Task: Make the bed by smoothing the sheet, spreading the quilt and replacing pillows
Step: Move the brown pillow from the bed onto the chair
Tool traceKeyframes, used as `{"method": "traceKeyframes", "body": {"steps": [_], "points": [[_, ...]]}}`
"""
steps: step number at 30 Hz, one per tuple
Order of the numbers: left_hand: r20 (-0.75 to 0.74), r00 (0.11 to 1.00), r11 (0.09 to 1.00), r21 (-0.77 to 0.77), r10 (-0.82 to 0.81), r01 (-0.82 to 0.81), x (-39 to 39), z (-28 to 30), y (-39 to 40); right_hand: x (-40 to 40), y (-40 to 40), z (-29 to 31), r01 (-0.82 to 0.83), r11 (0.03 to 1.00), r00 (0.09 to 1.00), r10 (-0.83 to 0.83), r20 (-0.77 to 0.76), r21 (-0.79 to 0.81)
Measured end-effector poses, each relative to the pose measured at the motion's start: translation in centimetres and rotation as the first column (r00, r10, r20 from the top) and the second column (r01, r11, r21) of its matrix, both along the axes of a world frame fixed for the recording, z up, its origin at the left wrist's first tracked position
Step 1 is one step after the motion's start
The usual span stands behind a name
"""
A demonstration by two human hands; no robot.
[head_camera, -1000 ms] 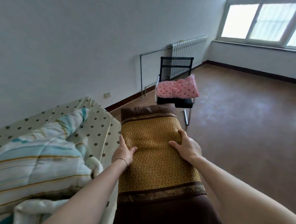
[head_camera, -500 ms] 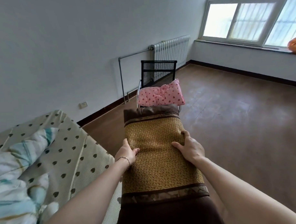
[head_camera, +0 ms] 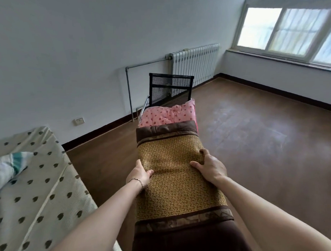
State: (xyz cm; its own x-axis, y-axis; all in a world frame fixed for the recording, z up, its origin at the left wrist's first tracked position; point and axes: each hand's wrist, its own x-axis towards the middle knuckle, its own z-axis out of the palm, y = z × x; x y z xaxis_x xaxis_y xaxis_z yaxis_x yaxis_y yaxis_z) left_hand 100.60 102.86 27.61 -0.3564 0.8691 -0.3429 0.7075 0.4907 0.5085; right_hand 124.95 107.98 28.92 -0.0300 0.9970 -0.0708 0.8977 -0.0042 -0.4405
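Woven pillow (head_camera: 174, 179) carried lengthwise off bed, left hand (head_camera: 139, 174) and right hand (head_camera: 211, 168) clamping its sides for steady carry. Beyond: pink pillow (head_camera: 168, 116) parked on chair (head_camera: 171, 87). Left: dotted sheet (head_camera: 41, 186) bared for smoothing, quilt (head_camera: 6, 168) bunched.

Pillow (head_camera: 174, 174) woven rattan-look top, matt brown cloth ends.

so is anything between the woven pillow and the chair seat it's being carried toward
Yes: a pink pillow already lies on the black chair, covering the seat. Both hands, left and right, grip the woven pillow; the floor between looks bare.
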Motion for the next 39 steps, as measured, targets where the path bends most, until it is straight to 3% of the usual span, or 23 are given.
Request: {"method": "traceKeyframes", "body": {"steps": [10,30,39], "points": [[0.02,0.986,0.986,-0.035,0.166,-0.165,5.3,-0.6,11.0,3.8,15.3,0.0,-0.153,0.988,0.988,0.153,0.007,-0.013],[0.055,0.977,0.972,-0.131,0.205,-0.196,-0.1,-1.8,39.9,-2.2,46.4,-2.8,-0.229,0.97,0.973,0.23,0.004,-0.08],[0.144,0.919,0.927,-0.14,0.366,-0.348,1.3,-4.6,54.4,-2.7,63.6,-3.9,-0.36,0.928,0.932,0.363,0.013,-0.097]]}}
